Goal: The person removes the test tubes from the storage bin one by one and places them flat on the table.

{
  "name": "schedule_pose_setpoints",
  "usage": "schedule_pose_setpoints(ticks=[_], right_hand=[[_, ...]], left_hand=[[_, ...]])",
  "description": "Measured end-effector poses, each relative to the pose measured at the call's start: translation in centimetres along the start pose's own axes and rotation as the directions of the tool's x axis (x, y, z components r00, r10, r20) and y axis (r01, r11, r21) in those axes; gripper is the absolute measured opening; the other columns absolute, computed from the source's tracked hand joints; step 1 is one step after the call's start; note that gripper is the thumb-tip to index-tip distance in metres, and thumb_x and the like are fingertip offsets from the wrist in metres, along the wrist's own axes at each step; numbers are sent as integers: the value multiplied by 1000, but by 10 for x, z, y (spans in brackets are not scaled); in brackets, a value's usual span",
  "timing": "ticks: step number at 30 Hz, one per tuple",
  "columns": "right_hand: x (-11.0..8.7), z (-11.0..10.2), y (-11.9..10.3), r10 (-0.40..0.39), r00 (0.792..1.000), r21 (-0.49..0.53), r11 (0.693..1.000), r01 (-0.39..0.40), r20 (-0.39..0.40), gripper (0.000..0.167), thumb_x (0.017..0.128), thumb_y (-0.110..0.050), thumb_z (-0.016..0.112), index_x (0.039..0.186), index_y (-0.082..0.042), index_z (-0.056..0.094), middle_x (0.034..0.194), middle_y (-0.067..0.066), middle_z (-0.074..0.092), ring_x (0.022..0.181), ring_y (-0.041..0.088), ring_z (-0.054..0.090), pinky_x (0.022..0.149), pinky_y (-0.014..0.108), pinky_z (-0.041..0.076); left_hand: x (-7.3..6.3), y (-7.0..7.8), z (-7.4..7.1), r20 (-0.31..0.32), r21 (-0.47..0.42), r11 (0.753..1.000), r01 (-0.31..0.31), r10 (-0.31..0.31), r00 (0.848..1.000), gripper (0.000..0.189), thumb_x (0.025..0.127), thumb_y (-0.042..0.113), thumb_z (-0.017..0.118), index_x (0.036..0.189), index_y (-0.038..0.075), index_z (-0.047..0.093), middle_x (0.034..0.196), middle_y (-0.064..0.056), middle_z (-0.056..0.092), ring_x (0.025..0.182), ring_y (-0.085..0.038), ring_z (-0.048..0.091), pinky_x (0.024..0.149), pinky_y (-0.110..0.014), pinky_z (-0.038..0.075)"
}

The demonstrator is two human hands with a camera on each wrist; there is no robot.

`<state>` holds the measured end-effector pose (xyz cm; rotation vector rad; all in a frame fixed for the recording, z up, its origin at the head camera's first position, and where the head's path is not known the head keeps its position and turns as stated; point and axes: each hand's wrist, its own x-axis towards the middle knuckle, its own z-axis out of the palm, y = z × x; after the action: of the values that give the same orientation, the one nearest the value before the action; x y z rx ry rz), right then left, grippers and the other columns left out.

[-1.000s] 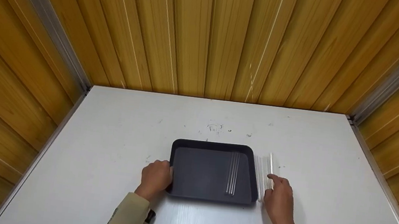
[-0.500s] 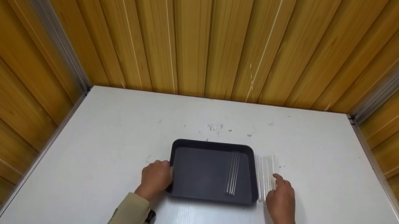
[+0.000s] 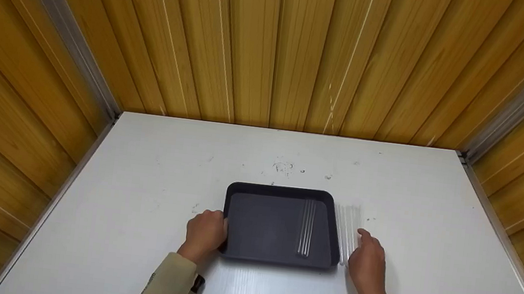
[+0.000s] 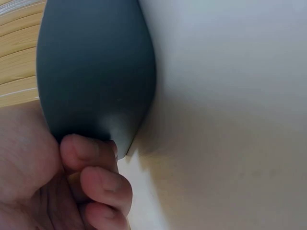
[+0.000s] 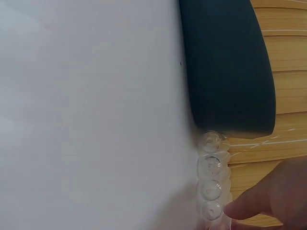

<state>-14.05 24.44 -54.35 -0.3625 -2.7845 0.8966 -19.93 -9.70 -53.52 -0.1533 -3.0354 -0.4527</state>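
The right hand (image 3: 369,267) touches a row of clear tubes (image 3: 346,230) just beside a dark tray (image 3: 257,228); whether its fingers pinch one cannot be told. The left hand (image 3: 205,232) curls around the tray's left edge. Inner tubes (image 3: 306,228) lie at the tray's right. Beyond the white table (image 3: 182,157) stand wood-patterned panels (image 3: 253,47).

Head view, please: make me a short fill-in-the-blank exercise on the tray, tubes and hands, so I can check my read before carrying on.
1. The left hand grips the dark tray at its ____ side.
2. Of the left and right halves, the inner tubes lie in the tray's ____ half.
3. The right hand is at the outer tubes, which lie off the tray's ____ side.
4. The table is ____ in colour.

Missing words: left; right; right; white.
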Motion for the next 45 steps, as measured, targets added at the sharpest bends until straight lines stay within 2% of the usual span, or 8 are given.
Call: schedule_pose_setpoints(ticks=[8,17,27,37,45], right_hand=[[-1,0,0,-11,1000,12,1000,11,-4,37,91,6,47,128,10,51,117,34,57,112,48,54,93,55,44],[-2,-1,1,-20,1000,20,1000,20,-17,35,91,4,48,125,11,53,116,33,57,112,47,54,94,54,43],[-1,-6,1,-16,1000,22,1000,16,7,36,92,4,47,127,9,52,122,33,54,118,47,50,97,55,41],[0,-9,-2,-29,999,7,1000,29,-39,35,92,5,49,126,8,54,123,33,54,117,49,51,95,56,43],[-3,-10,-11,-35,998,26,999,37,-50,34,93,3,49,126,7,54,121,29,55,116,45,52,93,54,44]], left_hand=[[0,-1,1,4,5,1000,4,-4,1000,27,90,23,61,69,5,64,66,-13,66,56,-27,62,48,-42,45],[0,0,0,3,5,1000,-2,2,1000,27,91,22,61,71,4,64,67,-13,65,57,-27,61,49,-41,45],[2,0,0,25,-1,1000,-3,3,1000,29,91,21,60,67,5,63,62,-11,63,51,-23,57,45,-39,42],[2,0,1,12,-10,1000,-13,13,1000,28,90,20,61,67,5,63,62,-11,63,51,-23,57,44,-38,41],[0,0,0,28,-6,1000,-2,2,1000,27,91,21,61,70,5,65,64,-12,64,53,-24,59,45,-38,42]])
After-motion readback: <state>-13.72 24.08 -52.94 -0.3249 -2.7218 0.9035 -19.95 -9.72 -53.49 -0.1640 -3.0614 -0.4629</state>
